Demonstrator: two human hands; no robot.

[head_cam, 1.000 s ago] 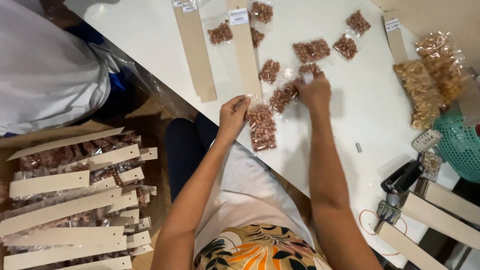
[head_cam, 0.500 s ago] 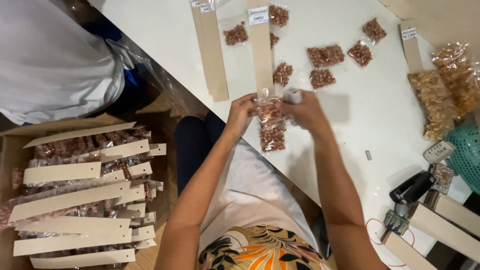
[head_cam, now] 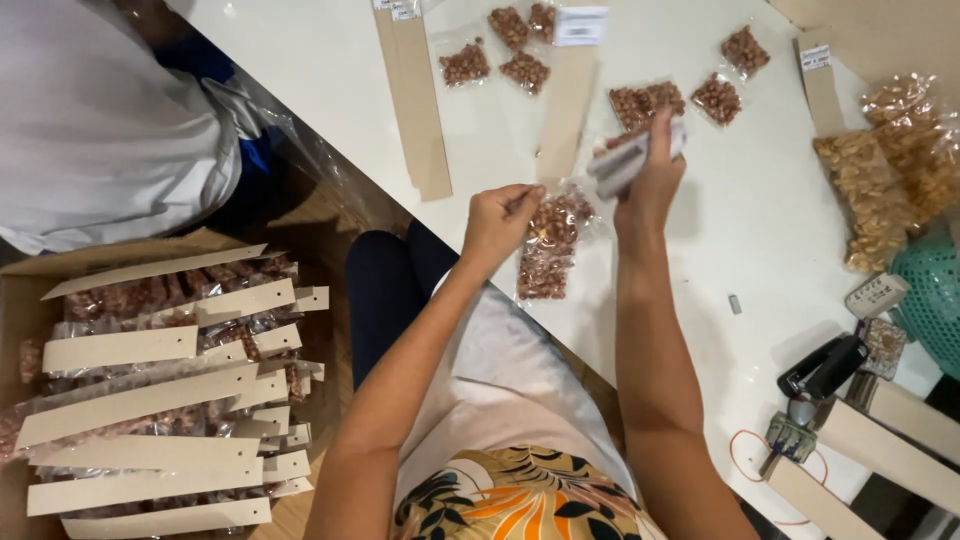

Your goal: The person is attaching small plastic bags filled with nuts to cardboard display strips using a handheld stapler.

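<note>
Clear nut packets [head_cam: 553,243] (brown) dot table.

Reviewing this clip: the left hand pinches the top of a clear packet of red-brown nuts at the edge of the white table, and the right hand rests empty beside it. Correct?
Not quite. In the head view the right hand is not empty: it grips a small clear packet with a white end. The rest stands: the left hand pinches the top of the clear packet of red-brown nuts at the edge of the white table.

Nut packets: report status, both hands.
Left hand pinching a stack of nut packets at the table edge. Right hand holding a blurred pale object, grip closed. Loose packets beyond; nothing blocking.
</note>
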